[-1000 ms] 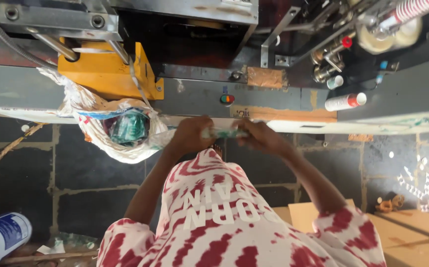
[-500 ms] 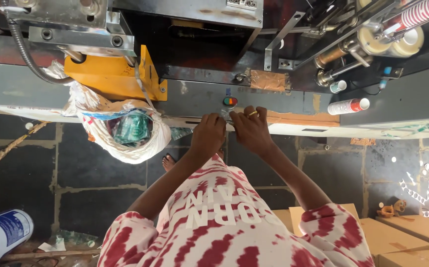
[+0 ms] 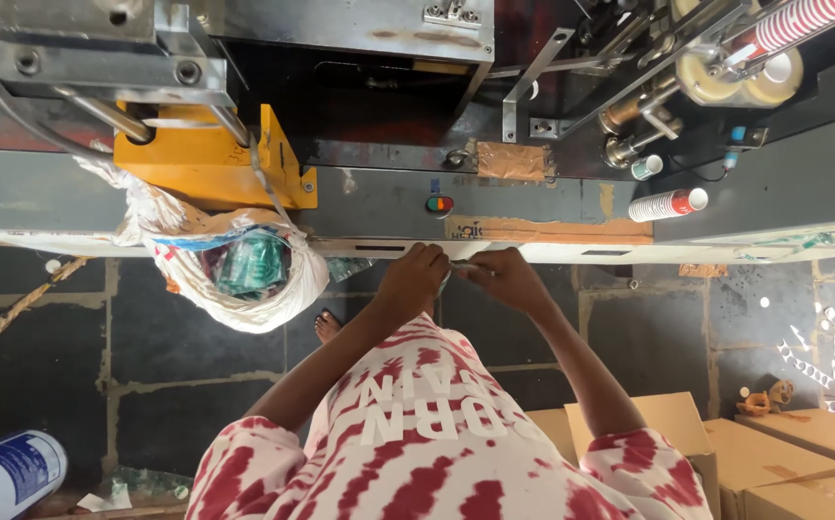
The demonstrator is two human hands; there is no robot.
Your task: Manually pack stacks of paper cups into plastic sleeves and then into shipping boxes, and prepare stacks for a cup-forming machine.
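Both hands met at the centre of the frame, against the pale front edge of the grey machine (image 3: 533, 207). The left hand (image 3: 415, 279) and right hand (image 3: 506, 277) had fingers curled around a small thin item (image 3: 456, 264), too small to identify. A steady pinch from both sides, wrists level, would serve best. Both forearms reached up from the lower frame, elbows bent.

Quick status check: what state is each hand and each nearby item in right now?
left hand: closed on a thin strip at the machine's edge
right hand: pinching the same strip
thin strip: held between both hands, mostly hidden
white bag: hanging open, green packets inside
indicator light: lit or unlit, cannot tell
paper cup stack: lying on its side
cardboard boxes: closed
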